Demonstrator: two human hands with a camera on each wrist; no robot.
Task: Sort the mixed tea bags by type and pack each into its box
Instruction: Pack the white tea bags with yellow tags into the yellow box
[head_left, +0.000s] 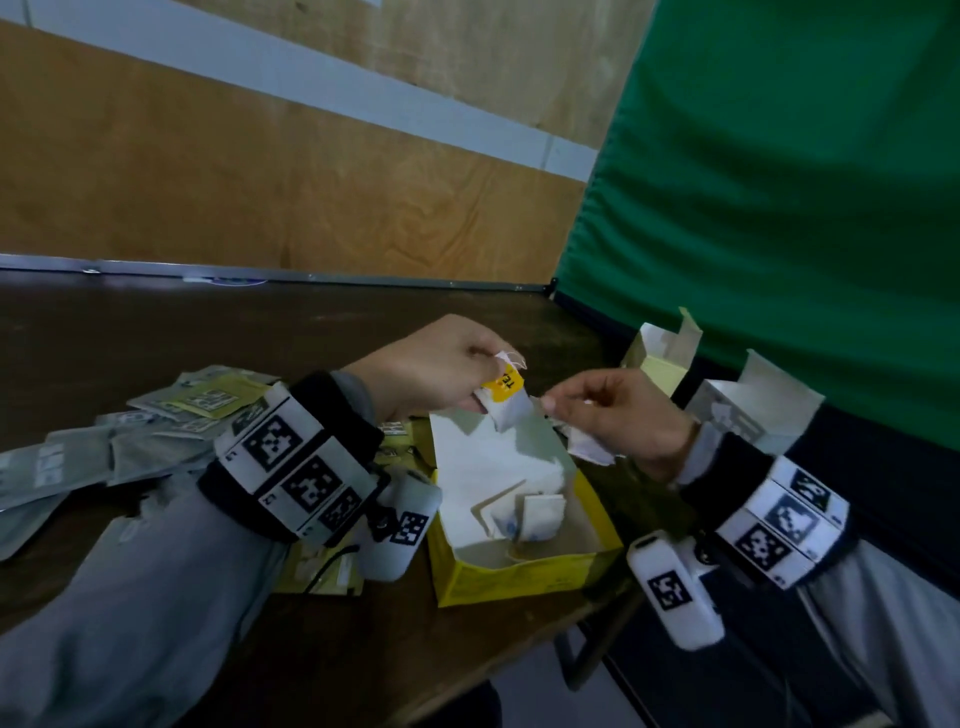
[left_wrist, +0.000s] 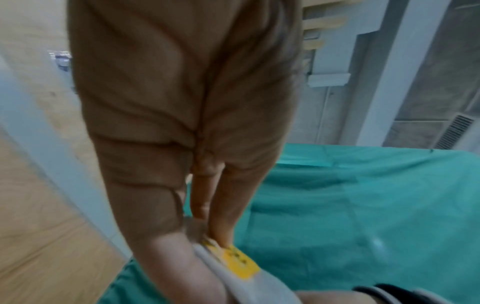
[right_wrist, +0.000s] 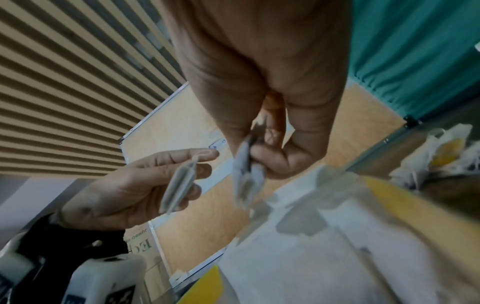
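Observation:
My left hand (head_left: 457, 371) pinches a white tea bag (head_left: 506, 413) with a yellow tag (head_left: 505, 387) above the open yellow box (head_left: 519, 571). The same tea bag (left_wrist: 249, 286) and its yellow tag (left_wrist: 240, 262) show at my left fingertips in the left wrist view. My right hand (head_left: 613, 410) pinches another white tea bag (head_left: 589, 447) just to the right; in the right wrist view this tea bag (right_wrist: 246, 176) hangs from its fingers. Both hands hover over the box, which holds a few white tea bags (head_left: 530, 512).
A heap of grey and green sachets (head_left: 130, 441) lies on the brown table (head_left: 156, 332) at the left. Two open white boxes (head_left: 748, 415) stand at the right by a green curtain (head_left: 779, 208). A wooden wall runs behind the table.

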